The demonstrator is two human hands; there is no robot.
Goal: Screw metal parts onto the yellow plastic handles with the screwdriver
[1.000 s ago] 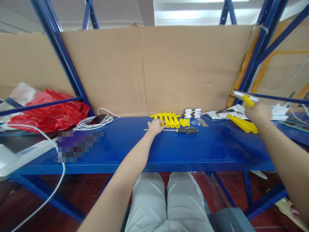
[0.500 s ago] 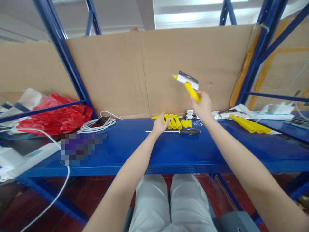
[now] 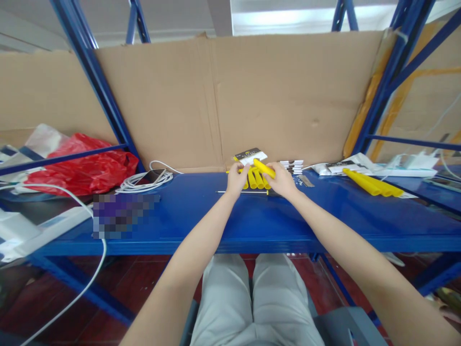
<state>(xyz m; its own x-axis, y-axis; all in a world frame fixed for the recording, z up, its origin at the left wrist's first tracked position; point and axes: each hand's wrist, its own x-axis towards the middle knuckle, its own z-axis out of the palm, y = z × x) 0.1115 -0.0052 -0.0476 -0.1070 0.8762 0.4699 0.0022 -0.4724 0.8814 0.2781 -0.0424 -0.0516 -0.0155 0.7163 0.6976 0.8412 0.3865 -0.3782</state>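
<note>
My right hand (image 3: pixel 282 180) is closed around the yellow tube-like handle of a scraper-like tool (image 3: pixel 263 168). A black-and-white card or wrapper (image 3: pixel 249 156) covers its head, which points away from me. My left hand (image 3: pixel 237 180) is closed at the near left end of that head, its fingertips partly hidden. Just beneath, several loose yellow handles (image 3: pixel 256 179) lie side by side on the blue table (image 3: pixel 201 211). In front of them is a screwdriver (image 3: pixel 248 192), its black handle mostly behind my right hand.
Small white packs (image 3: pixel 292 166) are stacked beside tiny metal parts and a flat metal strip (image 3: pixel 306 180). More yellow handles (image 3: pixel 374 185) lie at right. To the left are a coiled white cable (image 3: pixel 144 183) and a red plastic bag (image 3: pixel 86 161). Cardboard (image 3: pixel 266 91) walls the back.
My right hand has brought the yellow tool down and left from in front of the cardboard to just above the table. My left hand now meets its head. The metal strip has come into view.
</note>
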